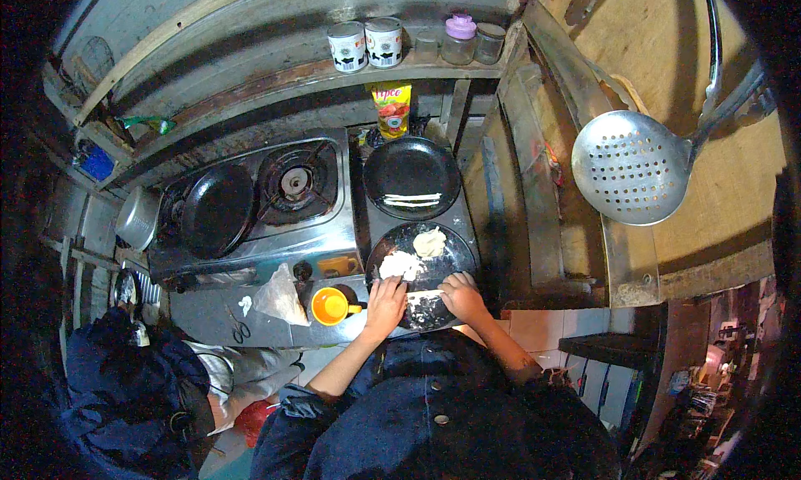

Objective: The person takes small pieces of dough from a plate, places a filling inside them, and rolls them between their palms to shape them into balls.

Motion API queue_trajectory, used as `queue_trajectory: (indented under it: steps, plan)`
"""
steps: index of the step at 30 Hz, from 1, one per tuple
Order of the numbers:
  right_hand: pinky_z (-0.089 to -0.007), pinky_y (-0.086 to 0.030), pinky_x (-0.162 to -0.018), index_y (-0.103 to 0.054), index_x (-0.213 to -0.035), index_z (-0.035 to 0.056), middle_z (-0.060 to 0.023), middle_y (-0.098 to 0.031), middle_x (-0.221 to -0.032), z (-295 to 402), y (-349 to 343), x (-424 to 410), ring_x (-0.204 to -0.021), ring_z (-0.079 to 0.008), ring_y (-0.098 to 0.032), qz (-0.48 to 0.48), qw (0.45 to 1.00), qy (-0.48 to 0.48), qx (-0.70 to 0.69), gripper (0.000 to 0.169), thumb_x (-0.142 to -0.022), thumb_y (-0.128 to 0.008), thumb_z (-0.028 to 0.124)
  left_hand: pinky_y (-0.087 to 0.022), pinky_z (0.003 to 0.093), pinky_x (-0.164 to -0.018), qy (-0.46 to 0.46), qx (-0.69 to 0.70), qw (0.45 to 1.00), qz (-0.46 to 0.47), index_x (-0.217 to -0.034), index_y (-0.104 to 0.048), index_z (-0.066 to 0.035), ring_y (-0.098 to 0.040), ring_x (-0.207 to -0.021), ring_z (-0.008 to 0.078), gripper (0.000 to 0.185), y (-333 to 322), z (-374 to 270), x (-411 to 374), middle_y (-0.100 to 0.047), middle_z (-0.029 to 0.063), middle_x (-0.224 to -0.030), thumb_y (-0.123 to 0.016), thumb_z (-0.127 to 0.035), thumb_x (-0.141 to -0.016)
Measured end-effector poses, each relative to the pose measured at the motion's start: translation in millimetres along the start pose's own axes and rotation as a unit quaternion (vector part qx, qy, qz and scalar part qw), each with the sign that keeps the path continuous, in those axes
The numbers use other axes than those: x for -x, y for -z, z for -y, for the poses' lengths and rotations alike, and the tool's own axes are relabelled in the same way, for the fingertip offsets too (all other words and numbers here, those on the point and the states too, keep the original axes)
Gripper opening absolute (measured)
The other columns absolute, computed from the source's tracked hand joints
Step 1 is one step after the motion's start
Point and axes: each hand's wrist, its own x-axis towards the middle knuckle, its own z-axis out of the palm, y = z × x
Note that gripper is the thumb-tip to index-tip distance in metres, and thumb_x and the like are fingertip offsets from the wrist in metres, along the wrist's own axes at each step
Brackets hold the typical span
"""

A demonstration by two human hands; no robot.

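Observation:
My left hand and my right hand rest at the two ends of a thin dough strip on a round black plate. The fingers touch the strip's ends; how firmly they hold it is hidden. White flour lies in a heap above my left hand, with a pale dough lump to its upper right. More flour is smeared below the strip. Behind, a second round black plate bears thin white dough strips lying side by side.
To the left are a yellow cup, a clear plastic bag with pale powder and scissors. A two-burner gas stove carries a black pan. A perforated metal skimmer hangs at the right. Another person's dark sleeve is at lower left.

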Motion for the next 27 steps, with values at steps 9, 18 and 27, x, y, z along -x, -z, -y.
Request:
queue_trajectory:
  steps: [9,18,27]
  plan:
    - [-0.041,-0.037,-0.093,-0.063,-0.095,0.0055,-0.0071,-0.058,-0.094,11.2,4.6,4.5,-0.096,-0.0251,-0.052,-0.043,0.999,-0.006,-0.018,0.024,-0.072,-0.062,0.014,-0.038,0.0375,-0.073,0.013,-0.055,0.998,-0.015,-0.099,-0.058,-0.005,-0.051,-0.087,0.0246,0.029,-25.2,3.6,-49.1,-0.054,0.0066,-0.094,-0.06,-0.015,-0.071]
    - [-0.0405,-0.036,-0.095,-0.06,-0.099,0.0031,-0.0097,-0.056,-0.103,10.1,3.1,8.0,-0.103,-0.0269,-0.05,-0.036,0.999,-0.014,-0.034,0.025,-0.079,-0.055,0.015,-0.038,0.0388,-0.07,0.088,-0.037,0.994,-0.045,-0.085,-0.055,-0.006,-0.052,-0.081,0.0278,0.012,-9.6,11.4,-101.2,-0.056,0.0101,-0.083,-0.055,-0.014,-0.077]
    - [-0.0457,-0.022,-0.106,-0.022,-0.137,-0.003,-0.0229,-0.02,-0.143,36.8,-7.4,15.1,-0.132,-0.0359,-0.023,0.156,0.985,-0.067,-0.043,0.061,-0.085,-0.045,0.019,-0.022,0.0477,-0.104,0.067,0.139,0.972,0.178,-0.136,-0.022,0.003,-0.024,-0.13,0.0356,0.063,-15.2,-36.2,-9.2,-0.026,0.0252,-0.139,-0.039,-0.036,-0.09]
